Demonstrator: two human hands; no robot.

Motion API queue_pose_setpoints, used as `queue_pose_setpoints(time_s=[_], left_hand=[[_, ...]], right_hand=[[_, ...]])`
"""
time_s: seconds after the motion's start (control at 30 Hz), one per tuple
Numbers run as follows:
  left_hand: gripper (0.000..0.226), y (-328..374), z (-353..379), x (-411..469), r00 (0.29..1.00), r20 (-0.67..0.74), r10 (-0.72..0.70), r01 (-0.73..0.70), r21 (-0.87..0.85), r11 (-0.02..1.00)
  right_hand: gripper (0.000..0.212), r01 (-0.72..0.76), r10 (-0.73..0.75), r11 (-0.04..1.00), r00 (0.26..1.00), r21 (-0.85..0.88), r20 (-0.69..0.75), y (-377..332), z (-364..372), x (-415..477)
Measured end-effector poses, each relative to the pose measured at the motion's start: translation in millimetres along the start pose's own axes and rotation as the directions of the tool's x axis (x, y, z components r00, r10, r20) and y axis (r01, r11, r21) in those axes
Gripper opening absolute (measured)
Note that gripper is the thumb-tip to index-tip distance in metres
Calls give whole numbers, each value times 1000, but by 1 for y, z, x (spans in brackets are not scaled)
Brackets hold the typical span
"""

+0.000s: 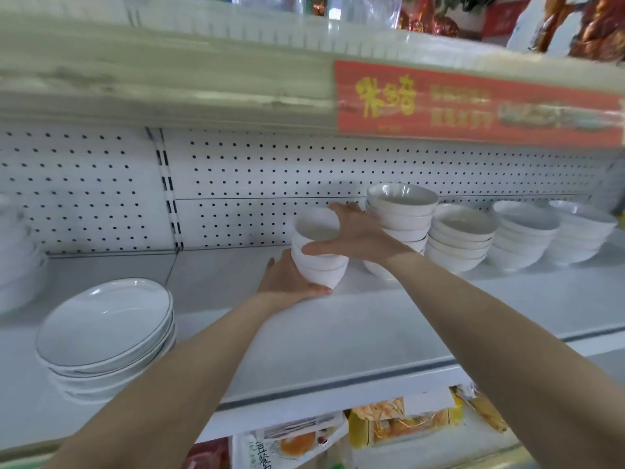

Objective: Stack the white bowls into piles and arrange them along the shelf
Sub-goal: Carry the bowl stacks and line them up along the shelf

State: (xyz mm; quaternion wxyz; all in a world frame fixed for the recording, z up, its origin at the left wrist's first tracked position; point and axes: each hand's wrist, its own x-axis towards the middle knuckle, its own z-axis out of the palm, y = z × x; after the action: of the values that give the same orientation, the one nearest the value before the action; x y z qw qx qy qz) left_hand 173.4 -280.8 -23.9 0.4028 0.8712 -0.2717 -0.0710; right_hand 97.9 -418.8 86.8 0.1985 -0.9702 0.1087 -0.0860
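Observation:
A small pile of white bowls (319, 262) stands tilted on the white shelf (338, 333), held between both hands. My left hand (287, 279) cups its base from the left and below. My right hand (358, 231) grips the top bowl's rim from the right, fingers over the far edge. Right of it stands a taller pile of white bowls (400, 211), then three more piles (461, 238) (522, 238) (580, 231) in a row along the back of the shelf.
A stack of wide white plates (105, 330) sits at the shelf's front left, with more white dishes (13, 258) at the far left edge. A perforated back panel (253, 184) rises behind. The upper shelf with a red label (473, 103) overhangs. Packaged goods (389, 424) lie below.

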Motion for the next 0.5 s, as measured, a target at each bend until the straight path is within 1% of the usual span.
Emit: queue_pose_setpoints(time_s=[0.13, 0.23, 0.5], left_hand=[[111, 2, 1, 14, 1000, 13, 2, -2, 17, 1000], [101, 5, 1, 19, 999, 4, 39, -39, 61, 997], [101, 3, -1, 25, 998, 17, 55, -56, 67, 996]], right_hand=[[107, 15, -16, 998, 1000, -56, -24, 5, -1, 13], [108, 3, -4, 1000, 1000, -29, -21, 8, 2, 20], [103, -21, 21, 1000, 997, -3, -70, 11, 14, 24]])
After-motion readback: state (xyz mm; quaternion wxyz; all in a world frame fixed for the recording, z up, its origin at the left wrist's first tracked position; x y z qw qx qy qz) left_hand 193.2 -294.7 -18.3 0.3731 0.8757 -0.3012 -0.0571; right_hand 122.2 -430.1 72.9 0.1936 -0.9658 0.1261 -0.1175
